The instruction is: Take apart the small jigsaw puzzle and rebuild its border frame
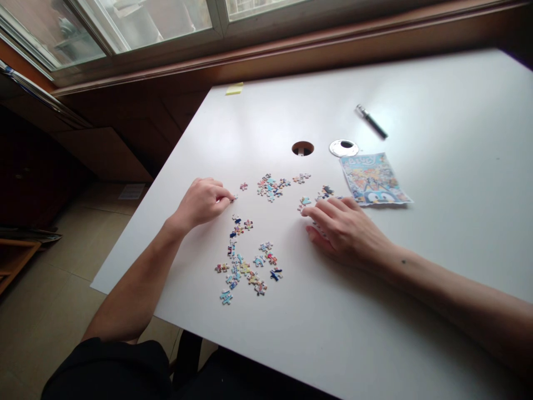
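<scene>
While near a window [158,22], white table [458,216] with puzzle pieces [242,268]

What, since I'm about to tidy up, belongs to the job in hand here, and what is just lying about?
Job in hand:
puzzle pieces, near the left hand and right hand
printed picture sheet, probably for reference

Just lying about, it seems:
black-and-silver pen-like item
round metal cover
yellow paper slip

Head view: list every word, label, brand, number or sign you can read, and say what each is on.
Sheet: title along the top, perhaps "Bluey", too blurred to be sure.
Pieces: any lettering too small to read.
Pen: nothing legible.
</scene>
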The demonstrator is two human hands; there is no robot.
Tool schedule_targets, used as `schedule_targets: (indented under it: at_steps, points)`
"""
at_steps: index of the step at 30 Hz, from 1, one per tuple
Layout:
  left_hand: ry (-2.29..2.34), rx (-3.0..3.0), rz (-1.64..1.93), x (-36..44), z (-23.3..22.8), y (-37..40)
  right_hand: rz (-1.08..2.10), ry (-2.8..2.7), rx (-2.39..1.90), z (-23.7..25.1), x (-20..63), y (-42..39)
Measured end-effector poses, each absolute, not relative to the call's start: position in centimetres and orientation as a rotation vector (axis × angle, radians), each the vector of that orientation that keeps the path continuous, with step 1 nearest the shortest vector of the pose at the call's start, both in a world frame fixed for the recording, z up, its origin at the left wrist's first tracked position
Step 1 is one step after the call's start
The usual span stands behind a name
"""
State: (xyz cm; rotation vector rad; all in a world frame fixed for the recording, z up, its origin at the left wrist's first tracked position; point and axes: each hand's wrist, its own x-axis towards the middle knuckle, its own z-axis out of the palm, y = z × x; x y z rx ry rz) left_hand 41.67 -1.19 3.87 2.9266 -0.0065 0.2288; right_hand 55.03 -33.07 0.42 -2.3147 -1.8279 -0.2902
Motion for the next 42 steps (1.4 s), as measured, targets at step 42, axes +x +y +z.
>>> schedule_targets:
  at_steps: [42]
  points:
    - [-0.455,2.972,0.228,41.7,2.7,-8.1,-0.259,-1.830,-2.060,0.8,54.2,-32.9]
